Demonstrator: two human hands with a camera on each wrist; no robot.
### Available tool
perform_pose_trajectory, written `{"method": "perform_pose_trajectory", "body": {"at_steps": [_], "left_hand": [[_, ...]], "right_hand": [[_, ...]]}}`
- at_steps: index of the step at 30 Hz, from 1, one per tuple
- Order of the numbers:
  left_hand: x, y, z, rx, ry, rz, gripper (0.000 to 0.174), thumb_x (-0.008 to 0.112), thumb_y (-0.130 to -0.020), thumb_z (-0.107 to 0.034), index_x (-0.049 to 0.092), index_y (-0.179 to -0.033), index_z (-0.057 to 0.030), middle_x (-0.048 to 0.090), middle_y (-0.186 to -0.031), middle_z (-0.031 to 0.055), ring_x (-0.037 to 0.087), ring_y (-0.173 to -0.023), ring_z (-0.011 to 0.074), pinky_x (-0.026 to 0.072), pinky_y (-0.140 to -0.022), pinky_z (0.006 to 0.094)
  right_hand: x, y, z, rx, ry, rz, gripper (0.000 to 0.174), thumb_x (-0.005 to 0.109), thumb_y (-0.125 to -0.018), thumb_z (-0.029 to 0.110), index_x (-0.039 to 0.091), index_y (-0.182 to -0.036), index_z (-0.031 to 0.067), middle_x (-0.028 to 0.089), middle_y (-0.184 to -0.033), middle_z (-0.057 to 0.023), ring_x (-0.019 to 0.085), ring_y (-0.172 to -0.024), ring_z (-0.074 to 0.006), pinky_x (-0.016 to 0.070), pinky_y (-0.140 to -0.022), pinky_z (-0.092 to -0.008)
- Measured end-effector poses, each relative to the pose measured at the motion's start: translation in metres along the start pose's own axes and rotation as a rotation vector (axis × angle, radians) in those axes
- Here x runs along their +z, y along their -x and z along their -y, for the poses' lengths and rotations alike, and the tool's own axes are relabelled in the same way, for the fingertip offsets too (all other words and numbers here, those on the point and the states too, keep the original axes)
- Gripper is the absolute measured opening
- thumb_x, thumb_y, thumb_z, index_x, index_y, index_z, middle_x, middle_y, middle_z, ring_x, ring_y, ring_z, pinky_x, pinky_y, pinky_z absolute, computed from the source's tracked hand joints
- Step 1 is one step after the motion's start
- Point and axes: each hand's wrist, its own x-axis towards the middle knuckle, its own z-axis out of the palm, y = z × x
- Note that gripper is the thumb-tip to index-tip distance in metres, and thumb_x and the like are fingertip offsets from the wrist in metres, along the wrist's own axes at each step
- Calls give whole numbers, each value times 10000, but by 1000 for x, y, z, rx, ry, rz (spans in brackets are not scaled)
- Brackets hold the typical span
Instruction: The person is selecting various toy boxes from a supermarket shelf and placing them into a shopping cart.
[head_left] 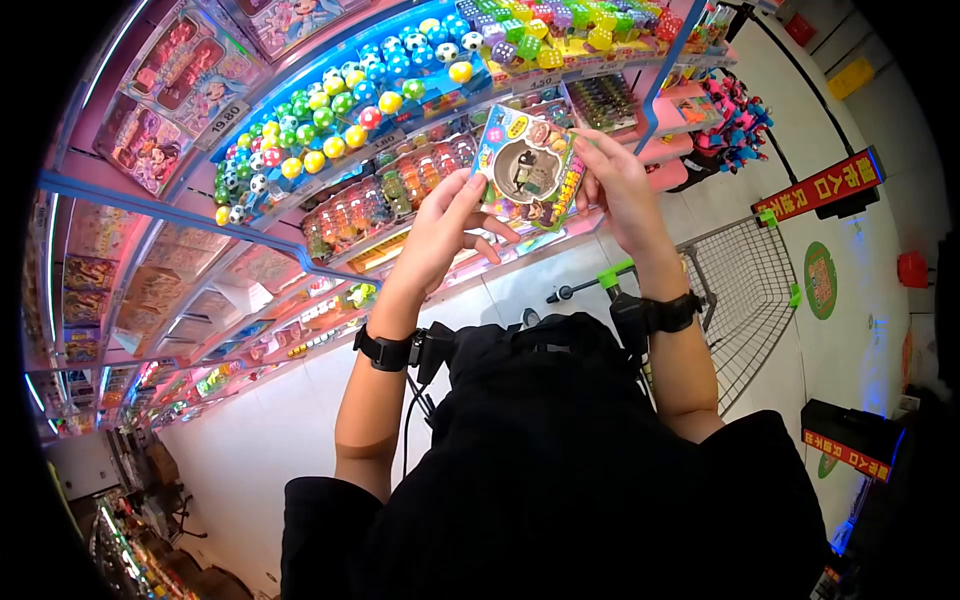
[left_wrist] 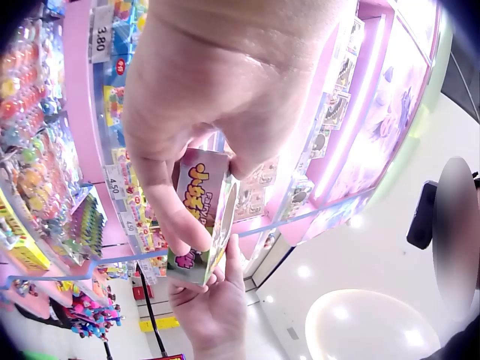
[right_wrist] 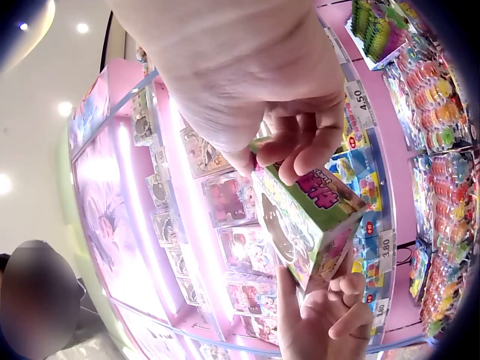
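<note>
Between the hands: colourful toy box (head_left: 530,168), held up before stocked shelves (head_left: 595,72).
Left hand (head_left: 448,228): thumb on box's left edge, a finger along its side; others loosely bent.
Right hand (head_left: 620,185): thumb and curled fingers pinch the opposite edge.

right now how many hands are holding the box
2: in the head view, left hand at the left edge of the box, right hand at its right edge.

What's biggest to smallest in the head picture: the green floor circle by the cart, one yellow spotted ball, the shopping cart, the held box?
1. Shopping cart
2. Box, looking bigger because it's nearer the camera
3. Green floor circle
4. Yellow spotted ball
</note>
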Motion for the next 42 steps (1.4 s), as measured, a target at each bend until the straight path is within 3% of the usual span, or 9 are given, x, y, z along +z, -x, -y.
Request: {"method": "perform_pose_trajectory", "body": {"at_steps": [2,5,10,14,20,24,32,37,42], "left_hand": [[-7,10,4,-7,26,10,400,488,-1020,-340,496,-1210,12,623,-1088,134,704,-830,257,578,-538,305],[-18,25,11,-22,16,57,374,486,-1023,-315,498,-1207,11,618,-1139,154,707,-847,262,586,-551,306],[-52,39,22,-129,32,110,453,551,-1000,-293,413,-1305,13,585,-1182,172,690,-896,302,606,-679,366],[-82,46,18,-131,-136,124,424,600,-978,-278,472,-1253,17,615,-1104,151,683,-880,251,600,-714,355],[-125,70,20,-93,-45,115,411,635,-957,-295,516,-1193,19,639,-1024,113,679,-772,193,589,-692,312],[-147,85,21,-110,-64,189,510,592,-972,-380,505,-1299,2,646,-1079,112,671,-788,165,581,-694,286],[-165,89,35,-126,-106,415,588,472,-993,-518,522,-1271,-3,656,-1057,109,680,-762,180,565,-681,299],[-159,91,59,-158,-15,501,530,425,-1021,-478,572,-1139,17,669,-941,111,681,-731,172,560,-664,297],[-152,89,68,-180,24,391,547,339,-1048,-465,554,-1178,22,670,-939,131,683,-759,233,564,-694,333]], "right_hand": [[10,1,-4,9,43,9,382,647,-941,294,603,-1178,-3,458,-562,37,497,-481,-61,417,-458,-222],[24,5,-9,39,72,60,388,643,-944,297,609,-1189,-1,456,-563,43,495,-488,-50,403,-458,-211],[63,12,-14,-63,265,86,372,691,-913,243,620,-1213,35,462,-588,85,431,-497,-16,334,-466,-173],[94,28,-18,-224,451,190,410,708,-896,221,602,-1238,23,475,-606,84,430,-522,-6,352,-498,-178],[130,43,-42,-161,408,30,393,691,-918,224,576,-1220,0,485,-622,50,486,-576,-26,386,-512,-210],[151,64,-62,-122,322,-46,374,688,-924,239,567,-1193,9,528,-640,28,527,-588,-47,403,-507,-222],[175,115,-72,49,367,-237,344,602,-975,252,554,-1206,3,602,-650,-38,571,-556,-98,433,-536,-236],[175,138,-82,117,379,-329,346,608,-974,309,580,-1150,13,593,-610,-28,554,-528,-87,408,-504,-233],[178,141,-74,47,381,-368,371,615,-971,261,547,-1205,-18,585,-585,-54,556,-509,-111,400,-493,-243]]}}
